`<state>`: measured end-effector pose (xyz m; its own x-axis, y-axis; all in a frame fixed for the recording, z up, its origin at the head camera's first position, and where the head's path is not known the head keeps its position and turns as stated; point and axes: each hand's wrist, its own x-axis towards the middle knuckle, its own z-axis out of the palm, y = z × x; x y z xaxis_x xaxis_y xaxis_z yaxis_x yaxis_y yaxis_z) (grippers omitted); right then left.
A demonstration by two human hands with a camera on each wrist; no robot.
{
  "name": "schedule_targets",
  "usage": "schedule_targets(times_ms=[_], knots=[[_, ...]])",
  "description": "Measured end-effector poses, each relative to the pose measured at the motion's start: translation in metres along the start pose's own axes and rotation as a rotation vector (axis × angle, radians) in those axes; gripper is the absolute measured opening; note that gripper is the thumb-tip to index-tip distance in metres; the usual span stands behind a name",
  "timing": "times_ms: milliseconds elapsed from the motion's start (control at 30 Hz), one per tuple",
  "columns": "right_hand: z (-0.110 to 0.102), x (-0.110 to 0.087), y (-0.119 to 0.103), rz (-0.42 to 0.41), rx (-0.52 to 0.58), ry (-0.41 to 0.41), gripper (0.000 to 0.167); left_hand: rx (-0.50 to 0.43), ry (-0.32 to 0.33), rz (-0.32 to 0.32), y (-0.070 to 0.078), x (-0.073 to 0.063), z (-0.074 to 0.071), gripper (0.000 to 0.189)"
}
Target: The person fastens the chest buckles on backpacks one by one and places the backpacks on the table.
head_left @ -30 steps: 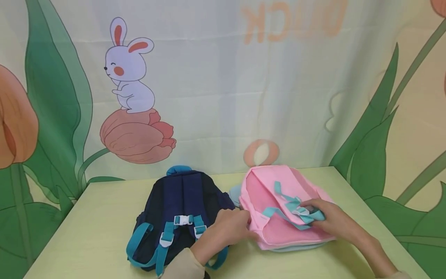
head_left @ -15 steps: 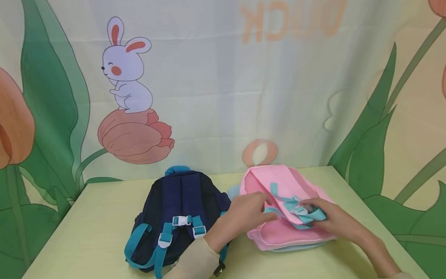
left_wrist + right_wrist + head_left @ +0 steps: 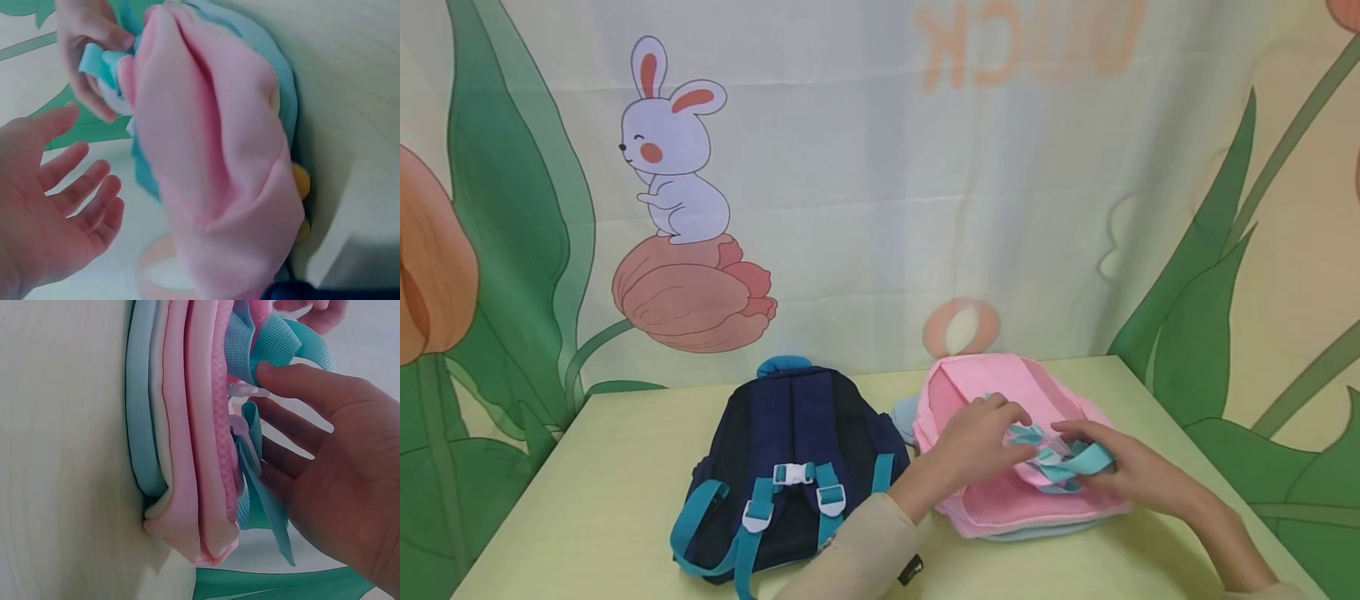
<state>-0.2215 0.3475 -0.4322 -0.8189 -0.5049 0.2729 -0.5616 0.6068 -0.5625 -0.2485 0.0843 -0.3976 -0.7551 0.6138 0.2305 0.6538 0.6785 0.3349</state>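
Note:
A pink backpack [image 3: 1000, 510] lies on the table with its teal straps and mesh back upward. My right hand [image 3: 1138, 477] holds a teal strap [image 3: 1092, 460] beside a pale buckle [image 3: 1049, 456]. In the right wrist view the thumb presses the strap [image 3: 275, 347], while the other fingers reach behind it near the pale plastic pieces. Over the backpack's middle hovers my left hand [image 3: 972, 442], its fingers loosely bent near the strap. The left wrist view shows that hand [image 3: 56, 219] holding nothing, apart from the pink fabric [image 3: 181, 125].
To the left lies a navy backpack [image 3: 772, 433] with teal straps and a white buckle [image 3: 793, 474]. My left forearm passes over its right edge. A patterned curtain [image 3: 835, 208] hangs behind the pale yellow table [image 3: 587, 492].
My left hand has let go of the pink backpack's left lower edge and moved right and up, toward the buckle. The right hand stays at the strap, with only a slight shift.

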Motion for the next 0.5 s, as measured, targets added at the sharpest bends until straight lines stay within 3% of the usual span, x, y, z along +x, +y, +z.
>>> schedule_targets(times_ms=[233, 500], knots=[[-0.007, -0.006, 0.003, 0.042, 0.079, -0.094, 0.072, -0.002, -0.027, -0.031, 0.006, 0.014, 0.020, 0.038], [-0.005, -0.004, 0.002, -0.023, 0.041, -0.030, 0.050, -0.006, -0.073, -0.071, 0.007, 0.015, 0.033, 0.041]])
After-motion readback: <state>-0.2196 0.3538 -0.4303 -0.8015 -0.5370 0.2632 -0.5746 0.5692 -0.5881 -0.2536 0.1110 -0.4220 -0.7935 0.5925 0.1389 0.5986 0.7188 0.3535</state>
